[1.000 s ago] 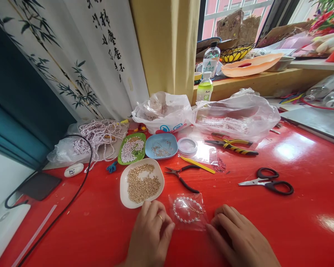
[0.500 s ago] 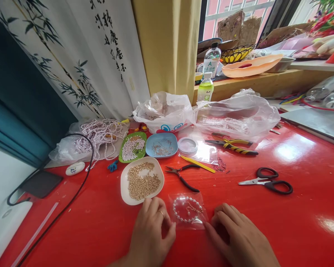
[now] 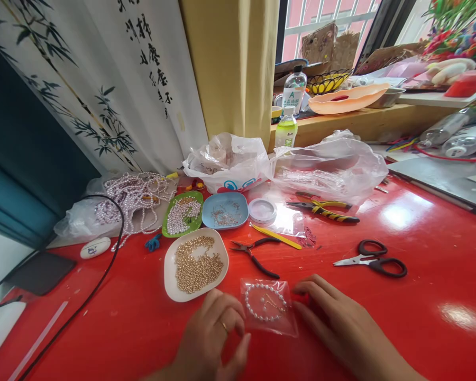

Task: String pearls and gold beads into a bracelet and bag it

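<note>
A small clear plastic bag [image 3: 287, 327] lies flat on the red table, with a white pearl bracelet [image 3: 265, 318] and its thin gold chain inside. Just left of the bag is my left hand [image 3: 214, 333], a ring on one finger. Its fingers are curled, the thumb stands apart from them, and nothing shows between. On the other side, my right hand [image 3: 329, 315] rests by the bag's right edge with fingers loosely stretched and apart. It holds nothing that I can see. A cream dish of gold beads [image 3: 198, 267] sits beyond my left hand.
Black-handled pliers [image 3: 257, 254] and a yellow tweezer-like tool [image 3: 277, 236] lie behind the bag. Scissors [image 3: 373, 259] are at right, yellow-black pliers [image 3: 325, 210] farther back. Green [image 3: 165, 227] and blue [image 3: 226, 226] dishes stand near plastic bags. A black cable [image 3: 103, 275] crosses the left side.
My hands have come away from the bag's lower corners. The right hand has moved up along its right side, and the left thumb has drawn lower. The camera view has shifted slightly.
</note>
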`<move>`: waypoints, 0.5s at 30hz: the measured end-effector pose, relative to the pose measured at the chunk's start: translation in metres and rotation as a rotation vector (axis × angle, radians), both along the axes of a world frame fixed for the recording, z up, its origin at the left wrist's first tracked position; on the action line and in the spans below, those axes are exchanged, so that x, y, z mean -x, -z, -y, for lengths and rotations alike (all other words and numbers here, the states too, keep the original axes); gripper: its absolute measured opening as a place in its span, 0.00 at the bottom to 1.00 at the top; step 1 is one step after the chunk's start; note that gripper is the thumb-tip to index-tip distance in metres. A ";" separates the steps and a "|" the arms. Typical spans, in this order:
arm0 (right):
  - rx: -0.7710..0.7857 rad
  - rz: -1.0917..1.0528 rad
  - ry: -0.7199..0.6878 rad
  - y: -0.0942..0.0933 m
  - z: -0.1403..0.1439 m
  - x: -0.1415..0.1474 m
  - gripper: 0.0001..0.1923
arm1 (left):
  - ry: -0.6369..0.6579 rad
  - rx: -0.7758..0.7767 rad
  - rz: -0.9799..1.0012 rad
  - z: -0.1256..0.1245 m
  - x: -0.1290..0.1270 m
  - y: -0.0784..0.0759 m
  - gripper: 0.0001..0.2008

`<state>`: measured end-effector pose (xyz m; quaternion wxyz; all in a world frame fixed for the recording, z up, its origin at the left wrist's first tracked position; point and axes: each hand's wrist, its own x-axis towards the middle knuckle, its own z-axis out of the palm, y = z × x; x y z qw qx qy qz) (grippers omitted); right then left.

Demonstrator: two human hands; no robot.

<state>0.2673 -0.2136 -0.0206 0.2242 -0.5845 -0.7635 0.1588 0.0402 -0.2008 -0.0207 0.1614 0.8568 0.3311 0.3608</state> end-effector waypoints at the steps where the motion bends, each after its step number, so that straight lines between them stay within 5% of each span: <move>1: -0.011 0.051 -0.007 -0.001 -0.005 0.002 0.07 | 0.044 -0.057 0.003 -0.003 -0.003 0.000 0.05; 7: 0.044 0.209 -0.028 -0.007 -0.028 0.013 0.01 | 0.289 -0.346 -0.081 -0.018 -0.024 -0.002 0.06; 15: 0.268 0.037 -0.030 -0.018 -0.041 0.010 0.08 | 0.325 -0.333 -0.074 -0.040 -0.024 -0.017 0.06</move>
